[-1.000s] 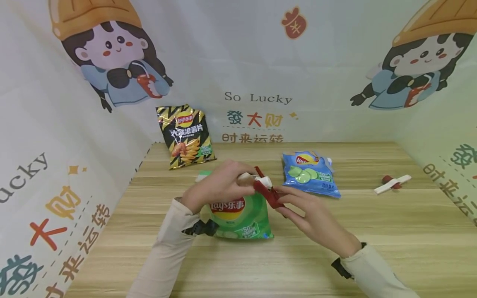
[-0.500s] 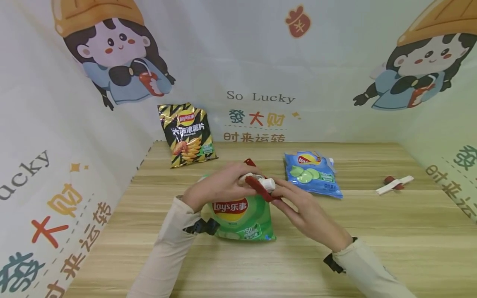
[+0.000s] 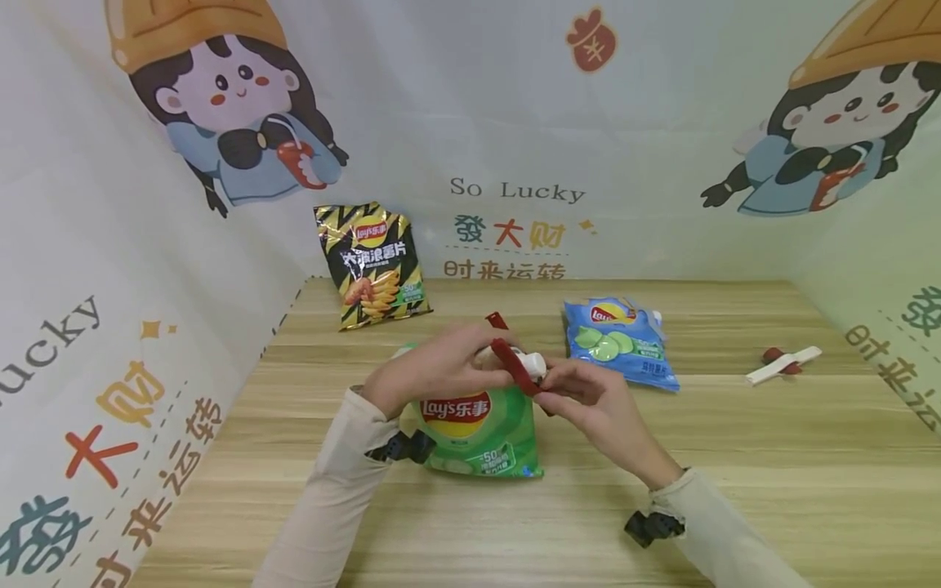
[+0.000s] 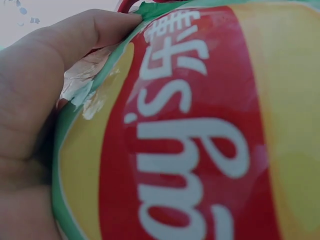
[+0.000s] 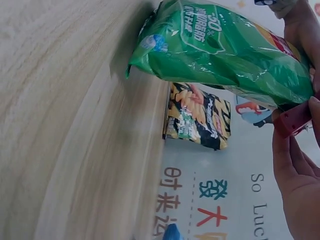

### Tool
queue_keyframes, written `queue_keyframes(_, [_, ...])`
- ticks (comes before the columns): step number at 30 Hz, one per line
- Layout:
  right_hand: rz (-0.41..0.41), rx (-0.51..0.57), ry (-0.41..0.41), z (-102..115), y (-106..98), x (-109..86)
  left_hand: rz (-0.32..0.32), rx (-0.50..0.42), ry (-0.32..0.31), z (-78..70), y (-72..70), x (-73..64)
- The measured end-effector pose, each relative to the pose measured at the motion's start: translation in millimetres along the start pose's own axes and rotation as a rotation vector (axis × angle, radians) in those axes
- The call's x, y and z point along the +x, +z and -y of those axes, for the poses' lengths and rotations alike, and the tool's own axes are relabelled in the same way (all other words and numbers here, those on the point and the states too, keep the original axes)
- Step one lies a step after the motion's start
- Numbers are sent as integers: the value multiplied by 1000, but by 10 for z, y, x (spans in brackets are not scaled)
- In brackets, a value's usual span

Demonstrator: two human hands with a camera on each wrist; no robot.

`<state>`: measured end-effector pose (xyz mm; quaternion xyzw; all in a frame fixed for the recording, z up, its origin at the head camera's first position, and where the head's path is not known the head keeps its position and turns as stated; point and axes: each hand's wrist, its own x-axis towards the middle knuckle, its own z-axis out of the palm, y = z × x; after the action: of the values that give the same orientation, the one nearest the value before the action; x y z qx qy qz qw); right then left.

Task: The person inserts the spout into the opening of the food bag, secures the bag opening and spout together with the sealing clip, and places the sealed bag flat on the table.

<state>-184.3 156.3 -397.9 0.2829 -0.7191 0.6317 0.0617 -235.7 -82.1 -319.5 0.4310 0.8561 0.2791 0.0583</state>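
A green Lay's chip bag (image 3: 481, 441) stands on the wooden table. Its bunched top is gripped by my left hand (image 3: 434, 366), with the thumb over the front in the left wrist view. At that top sits a red bag clip (image 3: 516, 369), its two arms apart, and a white cylindrical piece (image 3: 534, 364) pokes out between them. My right hand (image 3: 599, 404) pinches the near end of the clip between thumb and fingers. In the right wrist view the red clip end (image 5: 292, 120) lies by the bag's upper edge. The far clip arm is partly hidden behind my left hand.
Against the back wall leans a black-and-yellow chip bag (image 3: 373, 265). A blue chip bag (image 3: 621, 343) lies right of centre, a white piece at its top corner. Farther right, a white-and-red clip (image 3: 783, 365) rests on the table (image 3: 735, 457).
The clip has shifted slightly left, over the bag's top. My right hand has moved left with it and its fingers have curled in closer. The left hand keeps its grip.
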Motion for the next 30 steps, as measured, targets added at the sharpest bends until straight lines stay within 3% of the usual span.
queue_keyframes(8, [24,170,172,-56,-108,2,31,-8,13,-25,32,27])
queue_keyframes(15, [24,280,248,-57,-52,-10,7,-10,-25,-36,44,22])
queue_keyframes(22, [11,471,344,-53,-40,22,12,26,-21,-61,77,43])
queue_keyframes(30, [14,312,326,-9,-40,73,27,37,-3,-90,72,43])
